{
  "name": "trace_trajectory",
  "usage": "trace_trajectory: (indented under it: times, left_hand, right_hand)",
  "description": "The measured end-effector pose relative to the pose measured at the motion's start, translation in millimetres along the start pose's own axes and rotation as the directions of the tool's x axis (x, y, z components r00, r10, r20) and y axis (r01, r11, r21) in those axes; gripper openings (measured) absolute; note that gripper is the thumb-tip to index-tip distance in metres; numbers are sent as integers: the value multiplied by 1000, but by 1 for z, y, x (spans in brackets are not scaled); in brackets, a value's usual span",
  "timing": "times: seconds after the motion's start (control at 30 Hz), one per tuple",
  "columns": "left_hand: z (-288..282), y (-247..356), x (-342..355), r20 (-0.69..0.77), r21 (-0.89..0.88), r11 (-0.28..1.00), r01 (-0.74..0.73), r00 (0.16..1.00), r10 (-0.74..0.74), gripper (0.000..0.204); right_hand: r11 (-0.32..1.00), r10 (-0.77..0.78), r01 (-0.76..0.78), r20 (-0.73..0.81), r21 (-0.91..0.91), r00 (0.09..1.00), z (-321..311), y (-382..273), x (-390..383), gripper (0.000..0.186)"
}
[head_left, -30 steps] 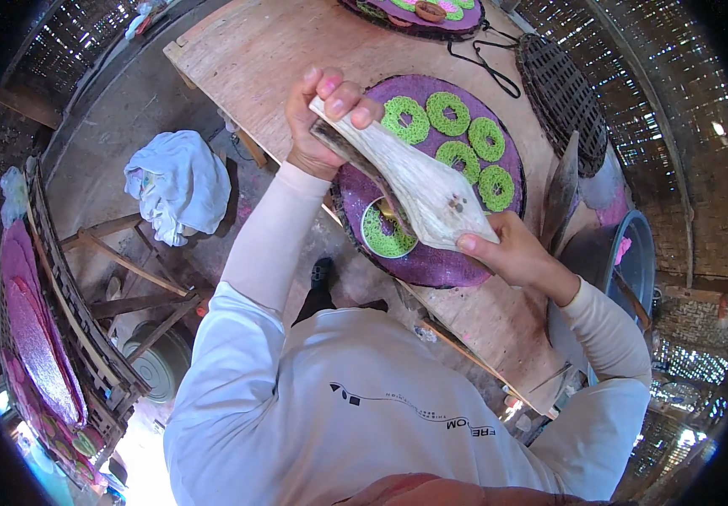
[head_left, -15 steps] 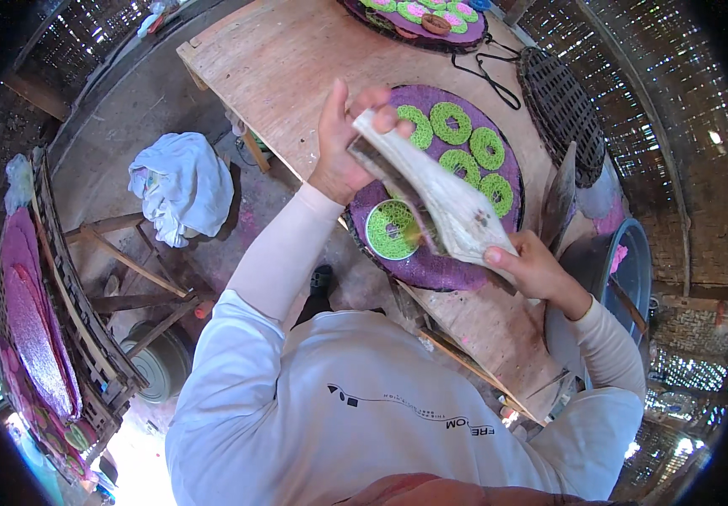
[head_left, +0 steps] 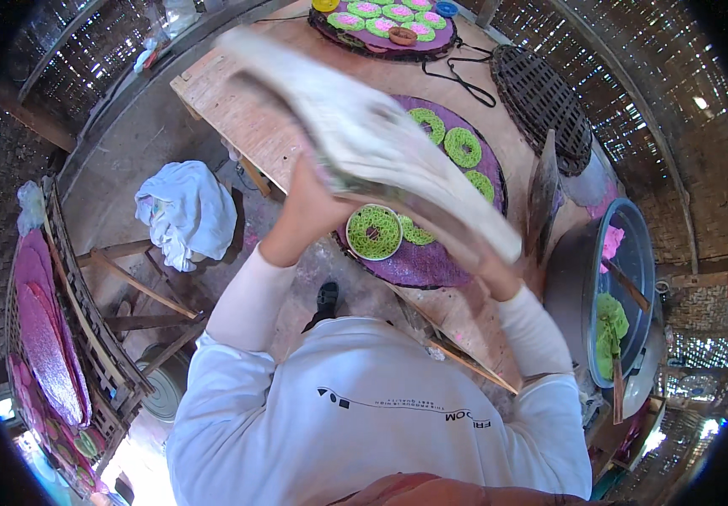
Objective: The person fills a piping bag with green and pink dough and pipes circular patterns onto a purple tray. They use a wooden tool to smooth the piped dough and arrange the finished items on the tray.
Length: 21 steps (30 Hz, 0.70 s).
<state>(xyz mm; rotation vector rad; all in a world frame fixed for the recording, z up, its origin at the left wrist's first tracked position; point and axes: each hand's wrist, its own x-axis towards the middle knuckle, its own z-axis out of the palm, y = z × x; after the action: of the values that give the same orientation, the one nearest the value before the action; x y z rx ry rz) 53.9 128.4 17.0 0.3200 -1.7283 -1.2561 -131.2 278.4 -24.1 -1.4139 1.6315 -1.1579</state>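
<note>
A long pale wooden press (head_left: 364, 126), wide in the middle with narrow ends, is raised slanting across my front and smeared by motion. My left hand (head_left: 309, 202) is up against its underside, with the fingers hidden behind it. Around the lower right end my right hand (head_left: 492, 268) is closed, partly covered by the wood. Below lies a round purple mat (head_left: 423, 268) bearing several green stringy rings (head_left: 463, 148), some hidden by the press. Near the mat's left edge, a white hoop encloses one green ring (head_left: 374, 232).
A grey tub (head_left: 571, 291) with pink and green dough and wooden sticks stands at the right. Farther back are another mat (head_left: 364, 48) of pink-centred rings and a dark woven tray (head_left: 541, 105). White cloth (head_left: 185, 211) is bundled at left, near a rack of pink rounds (head_left: 48, 329).
The press has swung upward and to the left, now covering part of the mat. My left hand has gone from open fingers at its end to its underside. The view has shifted slightly.
</note>
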Motion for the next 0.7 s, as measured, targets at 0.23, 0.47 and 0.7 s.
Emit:
trace_trajectory:
  times: [0.23, 0.47, 0.7]
  left_hand:
    - [-51, 12, -45, -409, -55, 936, 349, 847, -340, 38]
    - [-62, 13, -68, -437, -194, 926, 324, 817, -377, 32]
    - [-63, 10, -75, -497, -181, 918, 353, 773, -395, 23]
  right_hand:
    - [703, -136, 356, 374, -616, 917, 34, 1, 13, 81]
    - [662, -168, 490, 524, -568, 835, 28, -5, 34, 103]
    - [766, -198, 428, 458, -480, 867, 8, -26, 35, 103]
